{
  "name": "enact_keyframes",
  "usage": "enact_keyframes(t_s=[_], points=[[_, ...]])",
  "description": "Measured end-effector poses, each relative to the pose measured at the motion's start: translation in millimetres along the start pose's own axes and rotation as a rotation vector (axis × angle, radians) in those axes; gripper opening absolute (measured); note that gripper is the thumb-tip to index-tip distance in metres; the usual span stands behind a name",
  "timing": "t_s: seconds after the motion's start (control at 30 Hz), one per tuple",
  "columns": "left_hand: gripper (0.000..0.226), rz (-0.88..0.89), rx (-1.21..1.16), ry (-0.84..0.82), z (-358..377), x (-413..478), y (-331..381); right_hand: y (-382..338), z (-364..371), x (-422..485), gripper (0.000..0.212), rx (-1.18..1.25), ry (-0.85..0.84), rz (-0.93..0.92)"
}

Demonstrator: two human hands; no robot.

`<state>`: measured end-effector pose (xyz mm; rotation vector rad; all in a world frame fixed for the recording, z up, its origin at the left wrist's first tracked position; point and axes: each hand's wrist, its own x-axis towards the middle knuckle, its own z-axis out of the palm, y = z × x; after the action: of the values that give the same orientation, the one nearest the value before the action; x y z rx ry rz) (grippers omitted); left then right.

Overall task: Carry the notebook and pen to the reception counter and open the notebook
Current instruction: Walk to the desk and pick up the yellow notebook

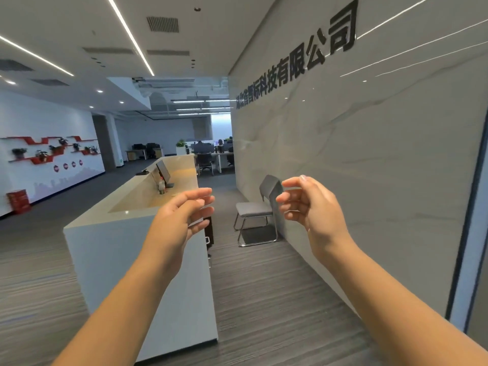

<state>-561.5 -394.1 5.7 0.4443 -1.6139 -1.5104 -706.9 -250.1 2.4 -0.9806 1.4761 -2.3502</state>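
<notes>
The counter (126, 217) stands behind and left of the left hand (182, 217), which is open and empty, fingers loosely curled. The right hand (314, 207) is also open and holds nothing; a chair (260, 210) shows between the hands, further away. Neither notebook nor pen is in view. The risk, I think: the person reaches the counter with nothing to open, because both things must be fetched first.
</notes>
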Motion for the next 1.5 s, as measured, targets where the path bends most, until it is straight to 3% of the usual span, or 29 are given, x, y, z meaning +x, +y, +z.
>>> enact_keyframes(t_s=[0.43,0.9,1.2,1.5], points=[[0.027,0.018,0.005,0.010,80.9,295.7,-135.4,162.7,-22.4,299.1,0.032,-0.008,-0.077,0.022],[0.025,0.020,-0.009,-0.008,158.0,649.1,-270.0,329.9,-28.6,642.4,0.032,0.018,-0.035,0.054],[0.023,0.011,0.031,0.138,216.3,874.9,-369.9,456.4,-41.3,888.5,0.030,0.075,-0.170,0.087],[0.020,0.029,0.110,0.288,205.7,1055.7,-441.4,575.1,9.2,1072.5,0.031,0.047,-0.308,0.162]])
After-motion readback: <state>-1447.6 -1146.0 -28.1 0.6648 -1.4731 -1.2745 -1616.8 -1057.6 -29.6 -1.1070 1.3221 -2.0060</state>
